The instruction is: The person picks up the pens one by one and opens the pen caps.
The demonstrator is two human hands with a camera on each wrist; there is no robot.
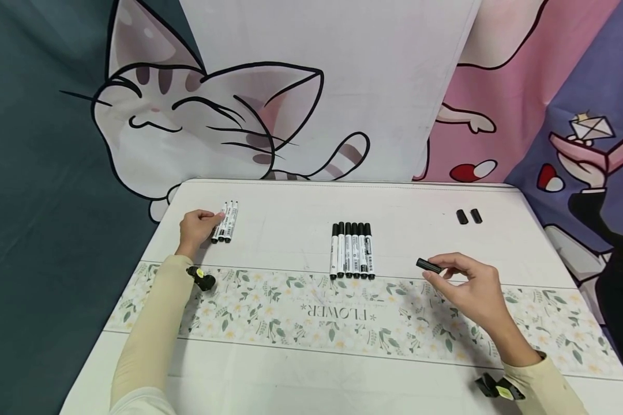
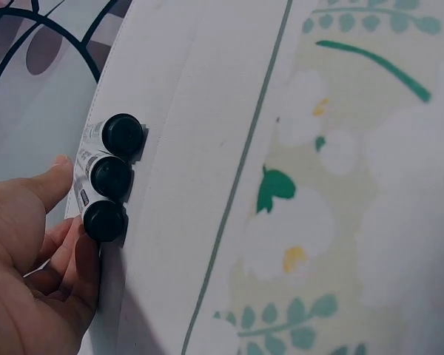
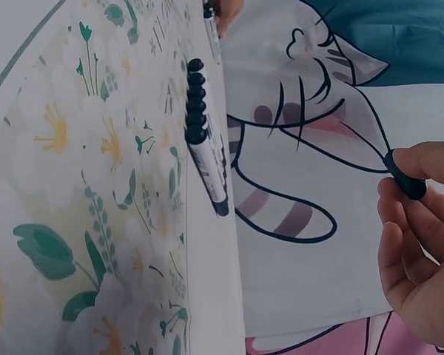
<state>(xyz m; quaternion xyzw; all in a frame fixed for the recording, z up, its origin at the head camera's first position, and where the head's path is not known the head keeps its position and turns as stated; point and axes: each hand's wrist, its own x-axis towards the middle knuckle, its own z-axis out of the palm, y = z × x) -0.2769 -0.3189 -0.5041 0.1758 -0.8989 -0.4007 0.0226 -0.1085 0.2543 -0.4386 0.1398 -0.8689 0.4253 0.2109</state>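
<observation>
My left hand (image 1: 197, 228) is at the far left of the table, pinching the leftmost of three white uncapped markers (image 1: 230, 222) laid side by side, tips pointing away from me. In the left wrist view their round black ends (image 2: 106, 220) show, with the thumb on one side and curled fingers against the nearest marker. My right hand (image 1: 472, 285) holds a black marker cap (image 1: 428, 265) between thumb and fingertips, raised above the table. Between the hands lies a row of several capped markers (image 1: 352, 251), caps at the far end.
Two loose black caps (image 1: 469, 217) lie at the back right of the table. A flower-printed band (image 1: 291, 311) crosses the white tabletop. Behind the far edge hangs a cloth (image 1: 337, 104) with a cartoon cat.
</observation>
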